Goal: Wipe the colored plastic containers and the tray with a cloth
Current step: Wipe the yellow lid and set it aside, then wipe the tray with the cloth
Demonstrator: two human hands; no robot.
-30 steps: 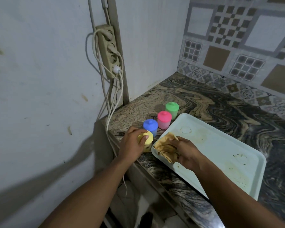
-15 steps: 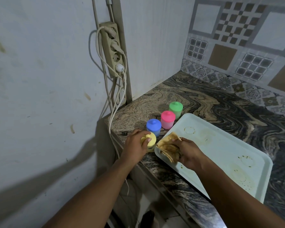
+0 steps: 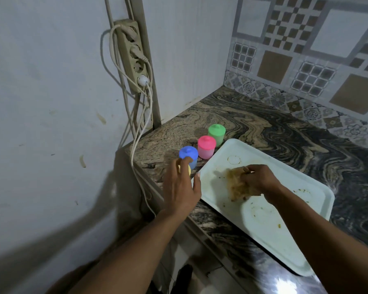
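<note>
A pale tray [image 3: 289,234] with brown ring stains lies on the marble counter. My right hand [image 3: 258,180] grips a crumpled brownish cloth [image 3: 235,184] and presses it on the tray's near-left part. Along the tray's left edge stand a green container [image 3: 216,134], a pink container [image 3: 206,147] and a blue container [image 3: 188,156]. A yellow container [image 3: 188,170] is mostly hidden behind my left hand [image 3: 182,187], which hovers over it with fingers spread and holds nothing.
A power strip [image 3: 132,56] with several plugs hangs on the left wall, and its white cables [image 3: 136,145] drop past the counter's left edge. Patterned tiles [image 3: 306,60] back the marble counter [image 3: 274,128].
My left hand has let go of the yellow container and lifted off it with fingers spread. My right hand has slid the cloth rightward, further onto the tray.
</note>
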